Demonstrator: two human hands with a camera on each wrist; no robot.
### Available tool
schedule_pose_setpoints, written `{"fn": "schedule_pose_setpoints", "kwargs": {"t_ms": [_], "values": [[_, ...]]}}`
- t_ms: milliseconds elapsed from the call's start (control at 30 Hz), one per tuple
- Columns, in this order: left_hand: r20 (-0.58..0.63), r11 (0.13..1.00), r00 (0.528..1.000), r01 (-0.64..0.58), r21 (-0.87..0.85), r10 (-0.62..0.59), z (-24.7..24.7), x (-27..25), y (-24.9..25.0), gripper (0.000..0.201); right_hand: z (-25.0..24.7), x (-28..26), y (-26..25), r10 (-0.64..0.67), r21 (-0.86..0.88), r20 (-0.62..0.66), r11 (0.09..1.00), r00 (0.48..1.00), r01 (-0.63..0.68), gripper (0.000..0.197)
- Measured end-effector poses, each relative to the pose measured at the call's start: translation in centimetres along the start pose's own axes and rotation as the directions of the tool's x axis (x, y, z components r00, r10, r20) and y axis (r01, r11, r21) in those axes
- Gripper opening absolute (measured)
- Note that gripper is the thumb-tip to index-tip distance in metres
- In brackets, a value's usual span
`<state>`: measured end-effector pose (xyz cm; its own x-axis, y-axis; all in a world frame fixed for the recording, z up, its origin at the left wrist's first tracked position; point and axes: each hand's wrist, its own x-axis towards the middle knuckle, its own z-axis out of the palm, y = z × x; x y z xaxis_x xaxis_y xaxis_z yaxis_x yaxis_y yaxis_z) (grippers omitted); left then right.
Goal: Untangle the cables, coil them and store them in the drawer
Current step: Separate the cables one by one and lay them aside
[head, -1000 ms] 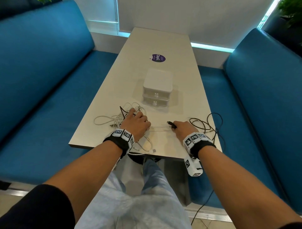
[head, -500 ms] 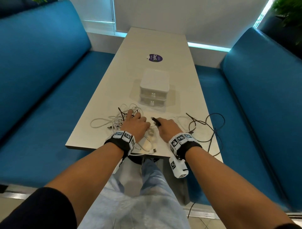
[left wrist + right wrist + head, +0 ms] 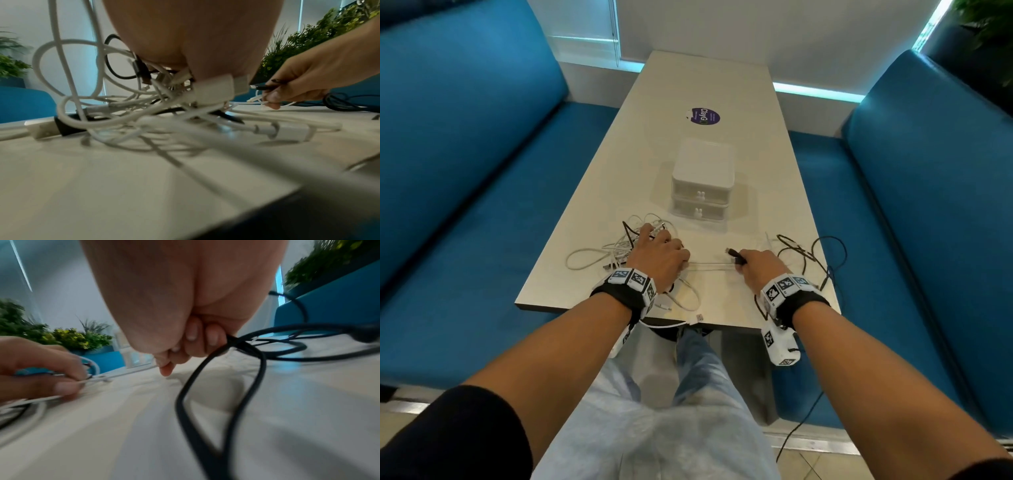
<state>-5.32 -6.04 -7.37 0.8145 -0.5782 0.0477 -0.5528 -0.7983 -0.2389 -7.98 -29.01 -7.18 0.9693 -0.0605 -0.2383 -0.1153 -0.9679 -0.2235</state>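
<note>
A thin white cable [image 3: 709, 264] runs straight sideways from the tangled pile of white and black cables [image 3: 619, 246] under the curled left hand [image 3: 659, 255] to the right hand [image 3: 758, 267], whose grip pinches it along with a black plug-ended cable [image 3: 736, 257], so the pull goes rightward.

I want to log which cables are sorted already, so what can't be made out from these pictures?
- Head view: the left hand covers the middle of the white cable tangle; its grip is hidden.
- Left wrist view: the tangle's crossings are blurred, so the cables cannot be counted.
- Right wrist view: motion blur smears the black cable in the right hand.
- Drawer unit: contents not visible.
</note>
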Motion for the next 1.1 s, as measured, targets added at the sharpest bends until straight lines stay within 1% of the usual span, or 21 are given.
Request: {"fn": "schedule_pose_setpoints", "kwargs": {"t_ms": [133, 233, 300, 400, 500, 567, 667, 800, 900, 1000, 1100], "values": [[0.003, 1.0, 1.0, 0.022, -0.014, -0.022, 0.1, -0.2, -0.4, 0.016, -0.8, -0.7, 2.6, 0.168, -0.051, -0.024, 0.984, 0.986, -0.169, 0.022], [0.001, 0.999, 1.0, 0.028, -0.025, -0.028, 0.1, -0.4, -0.6, 0.018, -1.0, -1.3, 2.8, 0.195, -0.025, -0.066, 0.98, 0.979, -0.197, 0.022], [0.001, 0.998, 0.999, 0.038, -0.041, -0.038, -0.1, -0.2, -0.3, 0.023, -1.1, -1.4, 2.0, 0.176, 0.021, -0.112, 0.984, 0.978, -0.175, 0.024], [0.002, 0.996, 0.998, 0.065, -0.054, -0.065, 0.0, -0.1, 0.3, 0.029, -0.9, -1.7, -0.3, 0.105, 0.104, -0.203, 0.991, 0.974, -0.085, 0.029], [-0.006, 0.995, 0.997, 0.081, -0.057, -0.081, 0.3, -0.1, 0.5, 0.028, -0.7, -2.1, -3.1, 0.027, 0.138, -0.276, 0.99, 0.961, 0.012, 0.031], [-0.001, 0.994, 0.996, 0.09, -0.06, -0.09, 0.3, 0.0, 0.7, 0.028, -0.4, -2.1, -4.4, 0.009, 0.154, -0.292, 0.987, 0.956, 0.038, 0.03], [0.01, 0.993, 0.995, 0.098, -0.065, -0.098, 0.2, 0.2, 0.9, 0.027, 0.3, -1.8, -5.5, -0.028, 0.164, -0.252, 0.984, 0.967, 0.072, 0.029], [0.015, 0.991, 0.995, 0.096, -0.097, -0.095, 0.1, 0.4, 1.3, 0.025, 0.8, -1.5, -6.3, -0.079, 0.14, -0.168, 0.985, 0.983, 0.103, 0.033], [0.014, 0.983, 0.995, 0.1, -0.151, -0.1, 0.0, 0.5, 1.6, 0.027, 0.8, -1.7, -6.7, -0.091, 0.107, -0.165, 0.988, 0.982, 0.11, 0.035], [0.005, 0.979, 0.995, 0.096, -0.181, -0.097, -0.1, 0.5, 1.7, 0.028, 0.6, -1.6, -6.8, -0.073, 0.106, -0.152, 0.99, 0.986, 0.09, 0.032], [0.02, 0.982, 0.996, 0.093, -0.166, -0.09, 0.0, 0.5, 1.5, 0.026, 0.5, -1.3, -6.8, -0.124, 0.144, -0.067, 0.981, 0.99, 0.132, 0.027]]}}
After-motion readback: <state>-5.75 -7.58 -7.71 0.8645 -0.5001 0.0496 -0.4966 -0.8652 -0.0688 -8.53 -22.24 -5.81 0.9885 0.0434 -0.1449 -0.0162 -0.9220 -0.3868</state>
